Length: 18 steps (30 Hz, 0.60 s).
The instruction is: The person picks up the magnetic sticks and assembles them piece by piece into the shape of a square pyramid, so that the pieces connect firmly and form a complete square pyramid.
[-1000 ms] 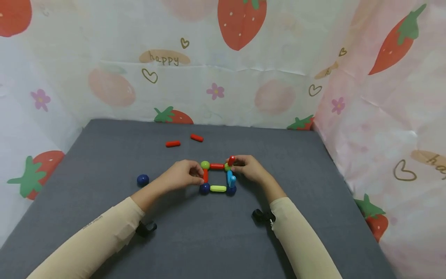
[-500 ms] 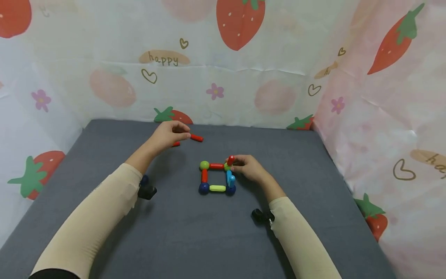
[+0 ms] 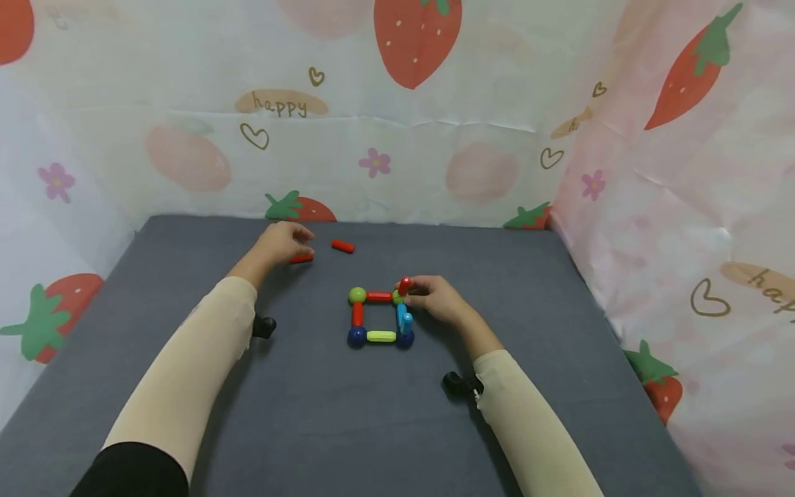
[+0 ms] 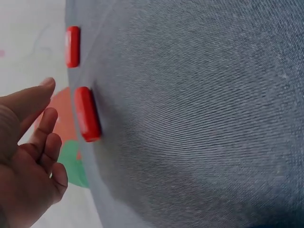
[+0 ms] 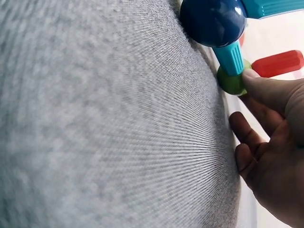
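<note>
Now left hand (image 3: 278, 244) hovers near a loose red plastic rod (image 3: 301, 259), fingers relaxed, empty; right hand (image 3: 437, 298) pinches the light-green plastic ball (image 5: 232, 80) on the square rod-and-ball frame (image 3: 381, 336), mid-bench (image 3: 335, 414). Left's quit the frame, so likely only right steadies it.

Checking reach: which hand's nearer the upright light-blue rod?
Right. The right hand is beyond and right of the upright light-blue rod, pinching a green ball; the left hand is farther off, beyond and left, by a loose red rod.
</note>
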Each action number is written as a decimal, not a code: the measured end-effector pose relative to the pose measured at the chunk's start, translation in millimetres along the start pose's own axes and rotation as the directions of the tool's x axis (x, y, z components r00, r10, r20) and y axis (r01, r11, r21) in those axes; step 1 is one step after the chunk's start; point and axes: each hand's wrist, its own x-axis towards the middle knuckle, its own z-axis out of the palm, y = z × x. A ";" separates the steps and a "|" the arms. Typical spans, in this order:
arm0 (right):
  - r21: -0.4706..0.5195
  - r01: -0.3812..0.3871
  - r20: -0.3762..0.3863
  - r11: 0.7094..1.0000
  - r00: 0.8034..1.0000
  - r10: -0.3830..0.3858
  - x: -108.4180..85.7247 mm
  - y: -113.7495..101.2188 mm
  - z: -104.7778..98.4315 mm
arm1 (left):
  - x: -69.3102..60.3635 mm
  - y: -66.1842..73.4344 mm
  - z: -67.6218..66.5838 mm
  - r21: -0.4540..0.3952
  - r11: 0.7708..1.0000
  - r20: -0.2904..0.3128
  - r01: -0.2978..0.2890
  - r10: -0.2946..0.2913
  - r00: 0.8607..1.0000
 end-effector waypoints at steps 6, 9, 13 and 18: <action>0.007 -0.005 -0.005 1.000 1.000 0.005 0.6 1.0 1.0 | 2.9 -10.2 4.1 0.058 0.998 0.027 0.036 -0.038 0.999; 0.006 -0.013 -0.010 1.000 1.000 0.013 0.8 0.1 0.8 | 3.8 -15.5 6.2 0.059 0.997 0.037 0.056 -0.058 0.998; 0.000 -0.024 -0.011 1.000 1.000 0.024 0.0 -0.6 0.9 | 3.9 -21.2 9.2 0.049 0.996 0.043 0.075 -0.077 0.996; 0.002 -0.022 -0.004 1.000 1.000 0.022 -1.5 -0.4 1.2 | 1.5 -21.5 11.5 0.036 0.996 0.048 0.085 -0.086 0.995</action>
